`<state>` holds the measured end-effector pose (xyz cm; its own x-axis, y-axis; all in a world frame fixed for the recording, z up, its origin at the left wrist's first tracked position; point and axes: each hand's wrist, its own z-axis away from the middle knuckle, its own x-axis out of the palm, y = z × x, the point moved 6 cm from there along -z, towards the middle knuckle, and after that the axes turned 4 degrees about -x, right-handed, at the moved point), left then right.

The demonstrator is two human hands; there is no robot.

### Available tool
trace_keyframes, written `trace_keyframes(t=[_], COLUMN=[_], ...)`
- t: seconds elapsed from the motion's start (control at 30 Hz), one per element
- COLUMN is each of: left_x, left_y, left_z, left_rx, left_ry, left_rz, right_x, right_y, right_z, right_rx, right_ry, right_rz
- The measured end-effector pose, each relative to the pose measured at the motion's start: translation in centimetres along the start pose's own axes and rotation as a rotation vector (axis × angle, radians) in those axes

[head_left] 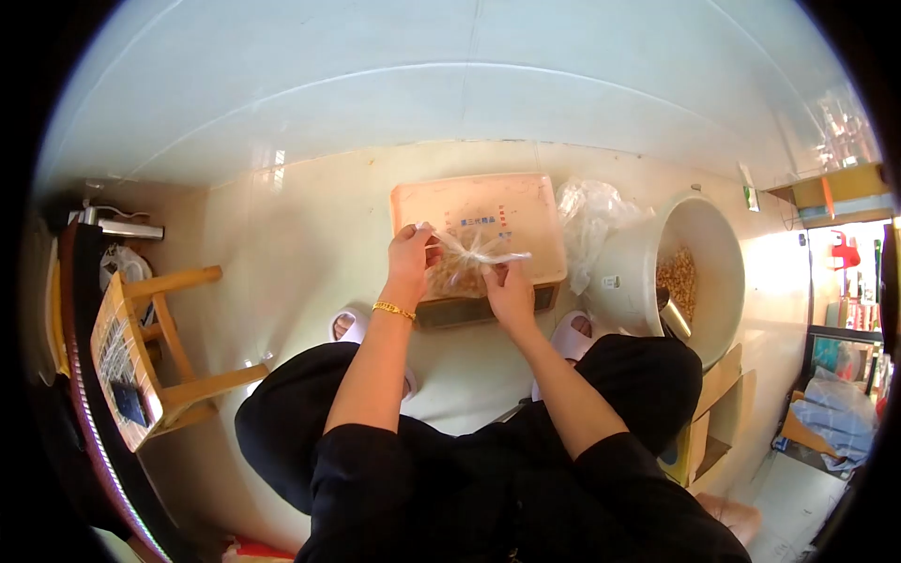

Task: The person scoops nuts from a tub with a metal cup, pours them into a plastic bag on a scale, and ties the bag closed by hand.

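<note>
A clear plastic bag (pixel 456 276) with light-brown contents rests on a box-like thing with a pale orange top (pixel 427 199) and a dark front. Blue and red characters are printed on that top. The bag's neck is gathered at the middle, with ends spreading to both sides. My left hand (pixel 410 258), with a gold bracelet at the wrist, pinches the left end. On the right side, my right hand (pixel 511 296) has its fingers closed on the plastic just below the other end. What the contents are I cannot make out.
Right of the box lies crumpled clear plastic (pixel 589 220). Beside it a big pale bucket (pixel 621 267) is tipped toward me, holding tan pieces and a metal scoop (pixel 674 319). A wooden stool (pixel 174 394) with a dark phone-like object stands left. A wall (pixel 375 103) rises ahead.
</note>
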<state>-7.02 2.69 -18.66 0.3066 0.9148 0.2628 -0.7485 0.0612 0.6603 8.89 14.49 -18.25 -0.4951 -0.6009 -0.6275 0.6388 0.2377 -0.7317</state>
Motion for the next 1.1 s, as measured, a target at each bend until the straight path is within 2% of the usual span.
trace_keyframes(t=[0.1, 0.17, 0.3, 0.4, 0.47, 0.5, 0.57, 0.6, 0.67, 0.7, 0.73, 0.77, 0.8, 0.83, 0.9, 0.93, 1.0, 1.07, 1.1], left_x=[0.4, 0.5, 2.0, 2.8, 3.4, 3.8, 4.5, 5.0, 5.9, 6.8, 7.9, 8.6, 8.8, 8.9, 9.1, 9.2, 9.2, 9.0, 8.7], left_y=[0.4, 0.9, 1.4, 1.6, 1.7, 2.0, 2.2, 2.5, 2.7, 3.1, 3.4, 3.4, 3.2, 3.0, 2.7, 3.0, 2.7, 2.8, 2.5], left_z=[0.3, 0.8, 1.2, 1.4, 1.6, 1.8, 2.1, 2.2, 2.6, 3.3, 3.9, 4.8, 4.9, 4.7, 4.6, 4.7, 4.6, 4.9, 4.6], left_rx=[0.014, 0.023, 0.055, 0.089, 0.109, 0.139, 0.168, 0.214, 0.259, 0.336, 0.412, 0.451, 0.450, 0.415, 0.378, 0.417, 0.455, 0.818, 0.820], left_ry=[-0.003, 0.009, -0.049, -0.090, -0.102, -0.115, -0.127, -0.146, -0.163, -0.201, -0.240, -0.284, -0.284, -0.263, -0.251, -0.246, -0.238, -0.113, -0.114], left_rz=[-0.017, -0.021, -0.046, -0.129, -0.186, -0.252, -0.317, -0.395, -0.473, -0.649, -0.826, -0.847, -0.848, -0.834, -0.821, -0.863, -0.908, -0.985, -0.985], right_x=[-0.1, 0.0, -0.4, -0.5, 0.9, 0.3, 0.0, 0.3, 1.4, 1.8, 1.8, 1.8, 2.3, 1.9, 1.1, 1.4, 0.9, 1.1, 0.6], right_y=[-0.7, -1.1, -0.8, -1.3, 0.1, -0.9, -3.1, -2.7, -0.6, -0.2, -0.1, -0.1, -0.9, -3.5, -4.5, -4.0, -3.7, -1.3, -1.7], right_z=[-0.9, -1.1, -1.6, -2.3, -3.2, -3.0, -2.0, -2.2, -2.4, -2.5, -2.9, -3.1, -2.6, -1.8, -1.3, -1.7, -2.1, -2.5, -2.5], right_rx=[-0.092, -0.251, -0.265, -0.394, -0.082, -0.082, 0.173, 0.173, 0.363, 0.365, 0.258, 0.152, 0.154, -0.105, -0.361, -0.405, -0.441, 0.076, 0.074], right_ry=[0.047, 0.120, 0.153, 0.203, 0.063, 0.060, -0.117, -0.118, -0.120, -0.122, -0.131, -0.139, -0.139, 0.001, 0.152, 0.117, 0.080, -0.116, -0.114], right_rz=[0.016, -0.131, -0.186, -0.366, -0.893, -0.893, -1.205, -1.205, -0.970, -0.971, -0.755, -0.539, -0.539, -0.602, -0.652, -0.422, -0.195, -0.661, -0.662])
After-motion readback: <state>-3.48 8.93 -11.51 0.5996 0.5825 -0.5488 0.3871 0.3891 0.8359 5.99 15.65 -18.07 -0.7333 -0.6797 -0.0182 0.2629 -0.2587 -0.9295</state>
